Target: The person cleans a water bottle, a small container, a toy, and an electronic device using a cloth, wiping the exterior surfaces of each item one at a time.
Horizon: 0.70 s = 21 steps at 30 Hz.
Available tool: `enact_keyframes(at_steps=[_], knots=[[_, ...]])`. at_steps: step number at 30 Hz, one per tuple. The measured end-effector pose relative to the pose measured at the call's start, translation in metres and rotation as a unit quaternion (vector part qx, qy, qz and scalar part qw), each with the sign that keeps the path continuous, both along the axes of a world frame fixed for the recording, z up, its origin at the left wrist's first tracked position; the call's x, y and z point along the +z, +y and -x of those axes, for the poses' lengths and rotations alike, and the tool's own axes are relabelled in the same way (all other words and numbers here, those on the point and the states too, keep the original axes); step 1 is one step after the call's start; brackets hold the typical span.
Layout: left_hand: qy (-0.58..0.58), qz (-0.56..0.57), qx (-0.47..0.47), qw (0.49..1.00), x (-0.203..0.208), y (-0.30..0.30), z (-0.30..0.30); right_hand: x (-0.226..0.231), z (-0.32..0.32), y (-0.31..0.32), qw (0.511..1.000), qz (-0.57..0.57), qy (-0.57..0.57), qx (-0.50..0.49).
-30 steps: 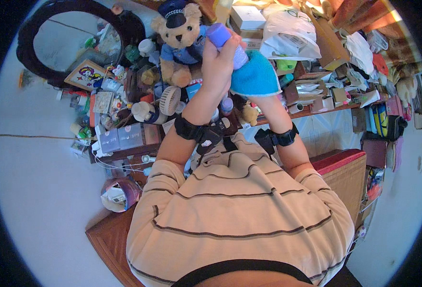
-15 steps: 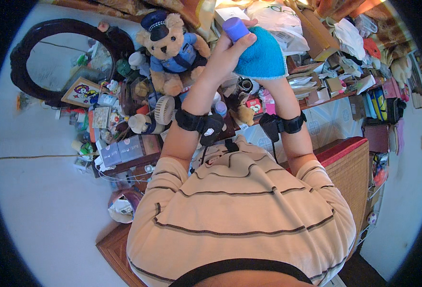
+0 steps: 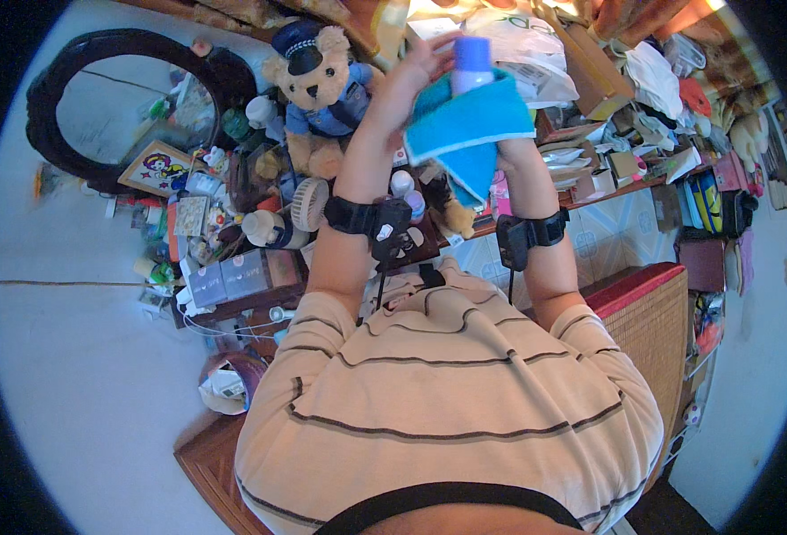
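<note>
A purple capped bottle (image 3: 472,64) stands upright above the desk, its lower part wrapped in a bright blue cloth (image 3: 465,120) with a pale edge. My right hand (image 3: 516,150) is mostly covered by this cloth and grips it from the right, around the bottle. A corner of the cloth hangs down in front. Close to the bottle's left side, my left hand (image 3: 420,73) has its fingers stretched out, with nothing held in them. Dark straps with small boxes sit on both my forearms.
A teddy bear (image 3: 318,94) in a blue uniform sits left of my hands, beside an oval dark-framed mirror (image 3: 46,116). A small fan (image 3: 309,203) and bottles crowd the near left. Papers, a cardboard box (image 3: 597,71) and white plastic bags (image 3: 536,53) pile up on the right.
My left hand has let go of the purple bottle and moved left. The bottle now stands in the cloth in my right hand, and the cloth has opened out and hangs lower.
</note>
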<state>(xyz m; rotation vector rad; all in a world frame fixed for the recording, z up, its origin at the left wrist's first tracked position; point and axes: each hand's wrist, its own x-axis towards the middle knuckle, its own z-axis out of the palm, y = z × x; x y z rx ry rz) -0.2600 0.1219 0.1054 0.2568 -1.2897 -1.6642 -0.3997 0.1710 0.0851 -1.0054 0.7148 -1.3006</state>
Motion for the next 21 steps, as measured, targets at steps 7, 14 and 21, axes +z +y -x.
enact_keyframes(at_steps=[7, 14, 21], knots=[[0.460, -0.195, -0.050, 0.865, -0.004, -0.005, -0.030, -0.011, 0.011, 0.006, 0.998, -0.011, -0.034, -0.058], [0.534, -0.213, -0.026, 0.818, -0.004, 0.001, -0.034, -0.012, -0.003, 0.018, 0.998, 0.016, 0.048, -0.028], [0.094, -0.075, 0.056, 0.991, -0.035, 0.002, -0.028, -0.005, -0.001, 0.007, 0.992, 0.010, -0.084, -0.092]])
